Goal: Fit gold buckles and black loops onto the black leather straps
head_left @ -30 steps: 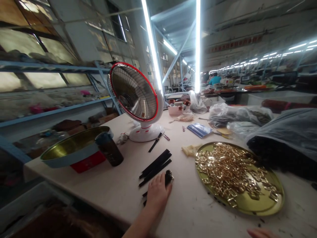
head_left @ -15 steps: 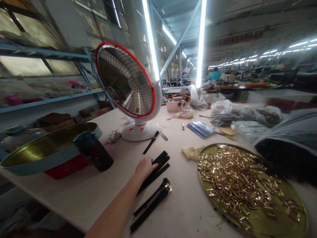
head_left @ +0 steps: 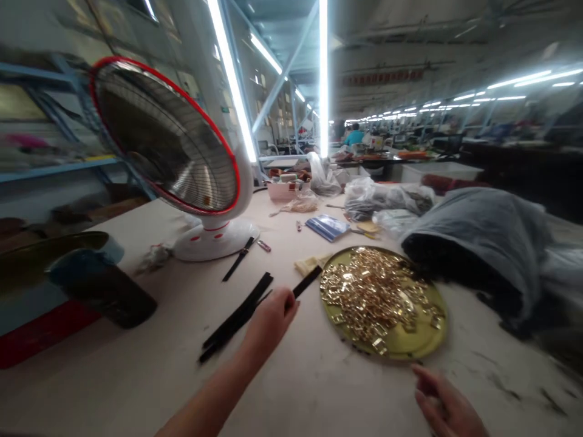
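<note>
Pinching black strap (head_left: pixel 308 281) beside tray rim (head_left: pixel 412 350)

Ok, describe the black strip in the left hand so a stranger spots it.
Start at the round gold tray of brass buckles. Beside it, the left hand pinches one black strip. Unlike the strips lying flat, it is gripped and points at the tray.
</note>
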Available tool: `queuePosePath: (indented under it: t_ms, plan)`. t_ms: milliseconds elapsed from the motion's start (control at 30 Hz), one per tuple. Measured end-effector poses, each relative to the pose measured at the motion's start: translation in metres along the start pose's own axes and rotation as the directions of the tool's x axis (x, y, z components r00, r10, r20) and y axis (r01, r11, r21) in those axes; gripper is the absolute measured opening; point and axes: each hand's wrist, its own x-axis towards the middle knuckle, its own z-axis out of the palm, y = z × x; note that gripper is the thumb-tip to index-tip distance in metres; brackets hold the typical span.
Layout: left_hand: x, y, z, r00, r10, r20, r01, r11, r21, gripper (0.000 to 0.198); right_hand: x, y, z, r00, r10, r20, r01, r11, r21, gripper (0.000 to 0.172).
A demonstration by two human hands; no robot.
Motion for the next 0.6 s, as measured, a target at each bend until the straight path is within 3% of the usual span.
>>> queuePosePath:
  t_ms: [33, 67, 133, 200, 300, 400, 467, 533, 600]
  plan:
    - [-0.017, 0.024, 0.01, 0.988, 0.144, 0.063, -0.136, 0.984, -0.118, 0.019, 0.002, -0.015, -0.006, 0.999, 0.047, -0.003, -0.047, 0.995, 0.083, 0.037]
    - [-0.034, 0.046, 0.02, 0.965, 0.233, 0.12, -0.199, 0.949, -0.243, 0.02, 0.005, -0.029, -0.013, 0.997, 0.078, -0.005, -0.075, 0.979, 0.188, 0.039]
    - [-0.066, 0.083, 0.039, 0.926, 0.311, 0.212, -0.203, 0.887, -0.414, 0.02, 0.013, -0.054, -0.028, 0.99, 0.126, 0.067, -0.142, 0.908, 0.395, 0.044]
    - [-0.089, 0.107, 0.055, 0.903, 0.324, 0.283, -0.144, 0.847, -0.511, 0.019, 0.02, -0.069, -0.043, 0.978, 0.192, 0.075, -0.205, 0.854, 0.478, 0.036]
    - [-0.105, 0.129, 0.072, 0.835, 0.307, 0.456, 0.104, 0.726, -0.679, 0.016, 0.02, -0.07, -0.059, 0.963, 0.264, 0.06, -0.261, 0.847, 0.462, 0.026]
    - [-0.106, 0.145, 0.082, 0.651, 0.354, 0.672, 0.478, 0.496, -0.725, 0.032, 0.015, -0.058, -0.061, 0.963, 0.258, 0.076, -0.265, 0.862, 0.432, 0.02]
    - [-0.103, 0.153, 0.087, 0.549, 0.373, 0.748, 0.643, 0.382, -0.663, 0.031, 0.016, -0.045, -0.058, 0.969, 0.224, 0.103, -0.247, 0.891, 0.382, 0.019]
    - [-0.1, 0.158, 0.094, 0.529, 0.339, 0.778, 0.721, 0.303, -0.623, 0.028, 0.024, -0.026, -0.06, 0.977, 0.186, 0.1, -0.204, 0.954, 0.221, 0.024]
    - [-0.097, 0.157, 0.103, 0.568, 0.291, 0.77, 0.733, 0.245, -0.634, 0.026, 0.041, -0.002, -0.072, 0.987, 0.16, 0.028, -0.159, 0.987, -0.027, 0.029]
